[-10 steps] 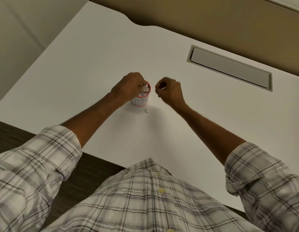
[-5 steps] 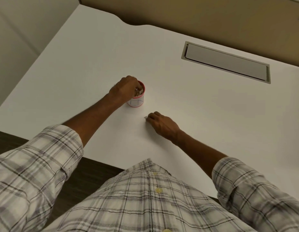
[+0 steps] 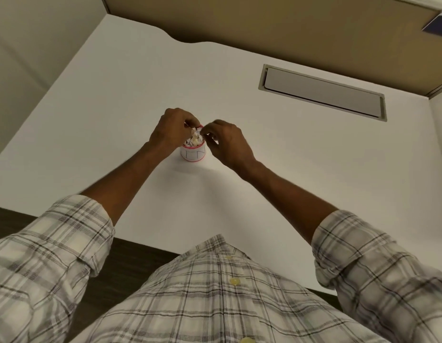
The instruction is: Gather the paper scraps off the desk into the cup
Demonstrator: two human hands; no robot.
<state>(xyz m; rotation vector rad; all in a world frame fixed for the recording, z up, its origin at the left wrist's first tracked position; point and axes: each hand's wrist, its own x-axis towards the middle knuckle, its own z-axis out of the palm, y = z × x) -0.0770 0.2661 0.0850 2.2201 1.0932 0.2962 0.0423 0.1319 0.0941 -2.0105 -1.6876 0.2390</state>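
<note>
Your cup (image 3: 193, 151) stood upright on the white bench (image 3: 91, 107), roughly at its middle and straight out from your chest. It was a small white cup with a pink rim and a pink base band, and thin lines were drawn on the side that faced you. It was filled with paper scraps (image 3: 194, 139), which heaped above the rim.

Your left hand (image 3: 174, 131) came in from the left and wrapped the far-left side of the cup. Its fingers were curled around the rim, and the thumb lay at the mouth. Your right hand (image 3: 227, 142) met it from the right. Its thumb and fingertips (image 3: 207, 131) were closed in a pinch on the topmost of the scraps, right over the cup's opening. The pinched bit was too small to make out its shape. The tips of both hands nearly touched above the cup.

Both of your forearms were bare, and the plaid sleeves (image 3: 74, 233) were rolled up to about the elbow. Your buttoned plaid shirt (image 3: 215, 293) filled the near part of the view.

A grey rectangular cover plate (image 3: 322, 93) sat flush in the bench top at the far right, well apart from the cup. A tan partition (image 3: 264, 28) ran along the far edge of the bench. Dark flooring (image 3: 131, 256) showed below the near edge on the left.
</note>
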